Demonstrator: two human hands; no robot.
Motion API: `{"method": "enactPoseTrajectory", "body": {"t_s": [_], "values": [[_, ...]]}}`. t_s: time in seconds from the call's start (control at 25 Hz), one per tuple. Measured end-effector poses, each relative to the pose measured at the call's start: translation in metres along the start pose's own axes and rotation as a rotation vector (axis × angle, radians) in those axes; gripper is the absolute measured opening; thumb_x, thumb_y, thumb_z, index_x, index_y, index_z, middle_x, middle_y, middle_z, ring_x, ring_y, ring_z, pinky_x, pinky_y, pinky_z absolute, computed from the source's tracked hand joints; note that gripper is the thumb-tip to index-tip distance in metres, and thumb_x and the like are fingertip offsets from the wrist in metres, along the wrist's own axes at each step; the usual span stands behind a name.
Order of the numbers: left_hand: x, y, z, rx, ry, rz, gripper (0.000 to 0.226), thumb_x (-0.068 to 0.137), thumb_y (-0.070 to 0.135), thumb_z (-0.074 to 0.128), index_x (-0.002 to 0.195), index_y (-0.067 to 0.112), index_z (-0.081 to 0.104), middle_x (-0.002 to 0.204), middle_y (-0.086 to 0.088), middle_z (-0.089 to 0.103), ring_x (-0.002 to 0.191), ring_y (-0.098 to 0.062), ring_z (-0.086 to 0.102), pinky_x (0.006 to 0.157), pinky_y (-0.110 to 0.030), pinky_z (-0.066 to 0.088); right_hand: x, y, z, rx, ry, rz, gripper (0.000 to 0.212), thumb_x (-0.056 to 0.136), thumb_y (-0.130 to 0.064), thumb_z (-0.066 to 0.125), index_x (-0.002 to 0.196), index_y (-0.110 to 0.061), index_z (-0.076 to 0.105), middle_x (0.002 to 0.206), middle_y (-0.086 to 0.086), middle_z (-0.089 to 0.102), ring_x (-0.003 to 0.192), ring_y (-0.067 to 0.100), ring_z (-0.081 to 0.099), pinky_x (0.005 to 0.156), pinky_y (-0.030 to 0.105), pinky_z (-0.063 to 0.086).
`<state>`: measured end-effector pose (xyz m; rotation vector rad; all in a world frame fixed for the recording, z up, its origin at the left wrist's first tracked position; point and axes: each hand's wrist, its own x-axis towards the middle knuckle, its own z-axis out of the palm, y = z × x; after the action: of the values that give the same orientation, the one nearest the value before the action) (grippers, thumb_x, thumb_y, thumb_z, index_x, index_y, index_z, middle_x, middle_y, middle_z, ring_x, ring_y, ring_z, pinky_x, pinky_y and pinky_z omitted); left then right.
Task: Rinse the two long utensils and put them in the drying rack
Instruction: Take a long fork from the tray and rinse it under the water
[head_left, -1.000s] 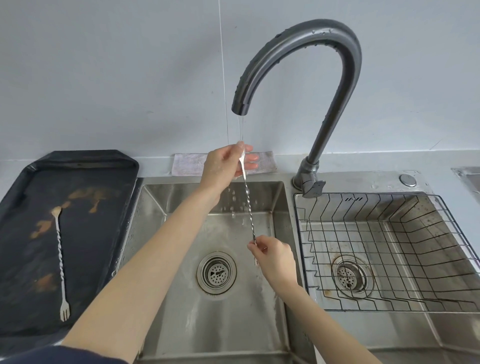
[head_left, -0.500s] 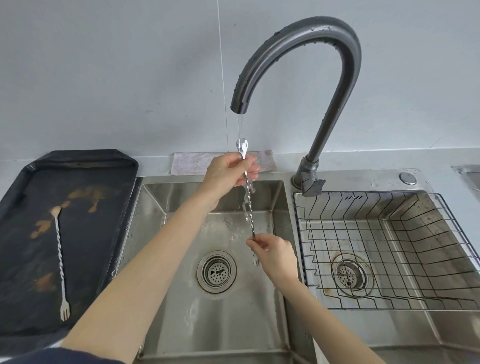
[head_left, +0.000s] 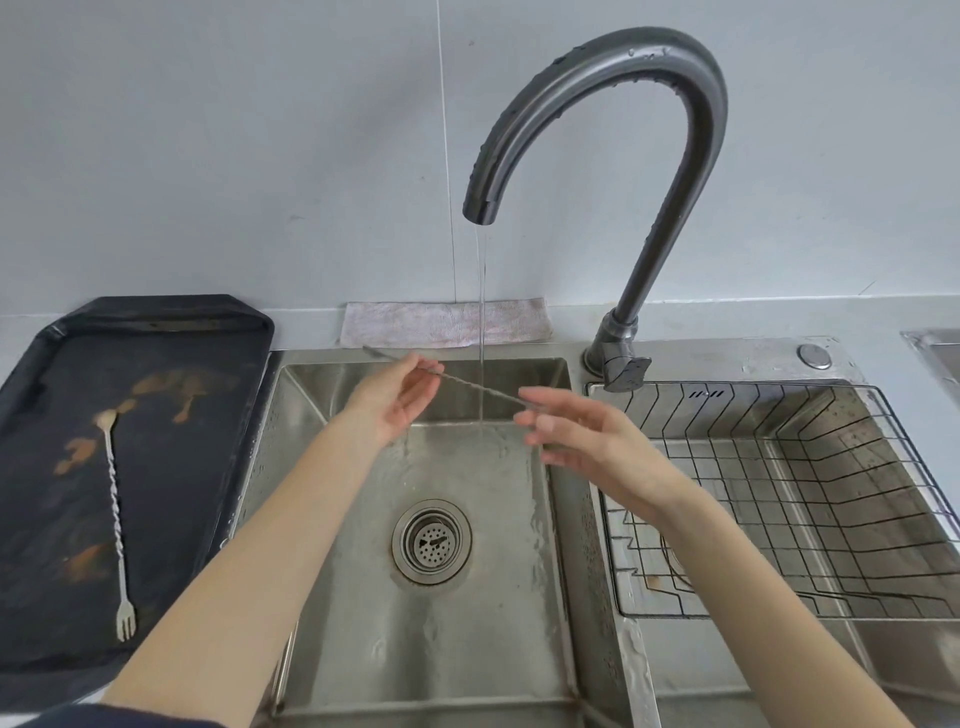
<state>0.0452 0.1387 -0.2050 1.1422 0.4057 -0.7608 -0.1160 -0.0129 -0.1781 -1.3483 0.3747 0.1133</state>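
A long twisted metal stirrer lies almost level across the water stream, over the left sink basin. My left hand pinches it near its left end, which pokes out past my fingers. My right hand holds its right end between blurred fingertips. A second long utensil, with a spoon tip at the top and a small fork at the bottom, lies on the dark tray at the left. The wire drying rack sits in the right basin with nothing in it.
The dark curved faucet runs a thin stream into the left basin above the drain. A folded cloth lies on the counter against the wall. Brown stains mark the tray.
The stirrer has turned from upright under the spout to nearly level. My left hand dropped and moved left; my right hand rose and moved right.
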Motion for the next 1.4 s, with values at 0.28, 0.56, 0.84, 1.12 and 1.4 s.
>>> {"method": "enactPoseTrajectory", "body": {"t_s": [0.28,0.56,0.84,1.12,1.4], "values": [[0.008,-0.027,-0.026,-0.245,0.100,-0.198,0.027,0.092,0.012,0.053,0.068,0.001,0.054,0.038,-0.008,0.064,0.033,-0.014,0.064,0.035,-0.019,0.053,0.052,-0.031,0.021,-0.150,0.195,-0.084,0.022,0.097,-0.013,0.046,0.110,-0.013,0.063,0.075,-0.008,0.064,0.058,-0.010,0.061,0.065,0.008,0.047],[0.010,-0.041,-0.043,-0.319,0.100,-0.303,0.024,0.091,0.013,0.056,0.070,0.001,0.057,0.043,-0.009,0.066,0.037,-0.015,0.066,0.039,-0.020,0.055,0.088,-0.035,0.036,-0.171,0.295,-0.093,0.013,0.091,-0.012,0.057,0.098,-0.012,0.068,0.074,-0.006,0.062,0.056,-0.003,0.062,0.055,0.005,0.051],[0.012,-0.047,-0.045,-0.469,0.046,-0.298,0.022,0.094,0.012,0.051,0.077,0.000,0.058,0.049,-0.009,0.070,0.042,-0.013,0.068,0.038,-0.018,0.054,0.092,-0.043,0.040,0.060,0.250,-0.130,0.013,0.090,-0.004,0.056,0.088,-0.016,0.062,0.081,-0.001,0.065,0.057,-0.004,0.066,0.069,0.010,0.056],[0.003,-0.051,-0.036,-0.381,-0.033,-0.409,0.025,0.093,0.020,0.051,0.073,0.007,0.057,0.045,-0.002,0.066,0.036,-0.007,0.063,0.030,-0.012,0.045,0.090,-0.044,0.049,0.027,0.279,-0.185,0.018,0.092,-0.011,0.056,0.076,-0.017,0.062,0.074,-0.001,0.066,0.050,-0.002,0.065,0.060,0.012,0.056],[-0.004,-0.048,-0.020,0.253,0.050,-0.336,0.037,0.097,0.033,0.042,0.067,0.013,0.051,0.035,0.005,0.061,0.033,-0.003,0.060,0.033,-0.013,0.035,0.089,-0.040,0.045,-0.185,0.266,-0.211,0.021,0.097,-0.014,0.044,0.090,-0.011,0.062,0.075,-0.003,0.066,0.053,-0.003,0.066,0.061,0.010,0.056]]}}
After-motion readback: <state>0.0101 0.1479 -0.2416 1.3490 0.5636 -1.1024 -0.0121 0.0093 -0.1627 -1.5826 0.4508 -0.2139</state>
